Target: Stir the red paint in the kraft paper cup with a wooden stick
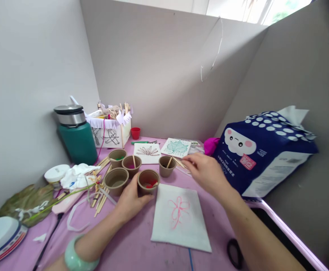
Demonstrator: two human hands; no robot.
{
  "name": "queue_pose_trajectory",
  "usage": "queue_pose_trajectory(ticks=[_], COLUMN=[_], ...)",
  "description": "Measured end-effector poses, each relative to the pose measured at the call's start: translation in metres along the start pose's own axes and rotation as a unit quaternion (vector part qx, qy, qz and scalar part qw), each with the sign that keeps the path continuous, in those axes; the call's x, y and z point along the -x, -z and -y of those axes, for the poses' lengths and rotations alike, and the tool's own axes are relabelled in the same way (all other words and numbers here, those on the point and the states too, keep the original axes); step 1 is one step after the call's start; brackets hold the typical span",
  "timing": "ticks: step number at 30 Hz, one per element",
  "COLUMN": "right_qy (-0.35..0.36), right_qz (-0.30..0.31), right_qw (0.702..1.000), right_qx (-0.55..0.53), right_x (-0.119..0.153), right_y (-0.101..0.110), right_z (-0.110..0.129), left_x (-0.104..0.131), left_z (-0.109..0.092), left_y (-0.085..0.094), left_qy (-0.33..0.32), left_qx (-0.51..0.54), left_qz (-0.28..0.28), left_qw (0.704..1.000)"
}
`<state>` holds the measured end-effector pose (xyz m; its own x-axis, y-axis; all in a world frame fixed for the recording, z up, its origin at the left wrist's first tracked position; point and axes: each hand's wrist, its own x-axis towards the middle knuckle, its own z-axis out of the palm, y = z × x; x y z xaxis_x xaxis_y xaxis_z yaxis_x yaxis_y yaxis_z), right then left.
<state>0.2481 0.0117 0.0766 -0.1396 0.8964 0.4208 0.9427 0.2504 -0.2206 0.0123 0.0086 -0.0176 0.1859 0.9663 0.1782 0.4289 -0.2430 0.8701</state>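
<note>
The left hand (132,201) is curling around a brown cup of red paint (148,174), its fingers gripping the wall, and the cup is sitting on the purple surface (133,244) just beyond the upper left corner of a white cloth-like sheet (187,233). That sheet is lying flat between the forearms and showing a pink flower outline (178,205). The right hand (205,169) is hovering beyond the sheet, thumb and fingertips coming close together beside some thin wooden sticks (178,162); I cannot tell whether it is pinching one.

Around the gripped cup, more brown cups are standing: a bare-bottomed one (113,191) to its left, one with magenta paint (131,173) behind, one with green paint (116,165) farther back, and one with dark contents (166,174) to the right. Behind them, a brown flower drawing (147,152) and a green leaf drawing (176,147) are lying side by side. A teal bottle (78,145) is standing at the left, and a navy tissue pack (235,165) is leaning at the right.
</note>
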Motion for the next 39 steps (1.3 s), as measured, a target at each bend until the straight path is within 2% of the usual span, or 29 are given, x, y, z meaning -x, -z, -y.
queue_pose_trajectory(ticks=[2, 3, 4, 7, 10, 13, 15, 16, 19, 21, 24, 28, 30, 33, 39], right_qy=[-0.103, -0.152, -0.169, -0.176, -0.169, -0.145, -0.124, -0.117, -0.108, -0.103, -0.045, -0.061, -0.083, -0.128, -0.154], right_qz=[0.029, 0.063, 0.080, 0.125, 0.155, 0.168, 0.174, 0.173, 0.153, 0.112, 0.148, 0.165, 0.198, 0.245, 0.271], right_qw=[0.990, 0.977, 0.972, 0.965, 0.962, 0.965, 0.968, 0.969, 0.974, 0.982, 0.987, 0.977, 0.967, 0.952, 0.940], right_qx=[0.091, 0.132, 0.144, 0.150, 0.148, 0.140, 0.134, 0.132, 0.131, 0.113, 0.046, 0.125, 0.138, 0.130, 0.138], right_x=[-0.004, -0.003, -0.001, 0.017, 0.040, 0.058, 0.065, 0.069, 0.085, 0.103, 0.139, 0.177, 0.183, 0.181, 0.170], right_y=[0.006, 0.007, 0.007, 0.000, -0.016, -0.034, -0.040, -0.039, -0.028, -0.017, -0.014, -0.032, -0.036, -0.030, -0.021], right_z=[-0.031, -0.045, -0.057, -0.080, -0.084, -0.077, -0.070, -0.066, -0.050, -0.031, 0.007, 0.044, 0.050, 0.049, 0.049], left_x=[0.001, 0.002, 0.003, 0.007, 0.013, 0.023, 0.034, 0.041, 0.060, 0.071, 0.080, 0.082, 0.081, 0.079, 0.080], left_z=[0.000, 0.000, -0.001, -0.001, 0.001, 0.005, 0.003, 0.000, -0.017, -0.029, -0.041, -0.046, -0.048, -0.050, -0.051], left_y=[0.001, 0.001, 0.002, 0.003, 0.004, 0.007, 0.012, 0.015, 0.022, 0.022, 0.011, -0.011, -0.018, -0.023, -0.022], left_qy=[0.009, 0.014, 0.018, 0.030, 0.062, 0.062, 0.062, 0.065, 0.010, 0.003, -0.042, -0.077, -0.087, -0.094, -0.092], left_qx=[-0.009, -0.015, -0.021, -0.031, -0.035, -0.051, -0.108, -0.154, -0.247, -0.275, -0.279, -0.335, -0.367, -0.389, -0.391], left_qz=[0.005, 0.007, 0.009, 0.021, 0.045, 0.063, 0.065, 0.074, 0.102, 0.124, 0.169, 0.200, 0.210, 0.215, 0.211], left_qw=[1.000, 1.000, 1.000, 0.999, 0.996, 0.995, 0.990, 0.983, 0.964, 0.953, 0.944, 0.917, 0.902, 0.891, 0.891])
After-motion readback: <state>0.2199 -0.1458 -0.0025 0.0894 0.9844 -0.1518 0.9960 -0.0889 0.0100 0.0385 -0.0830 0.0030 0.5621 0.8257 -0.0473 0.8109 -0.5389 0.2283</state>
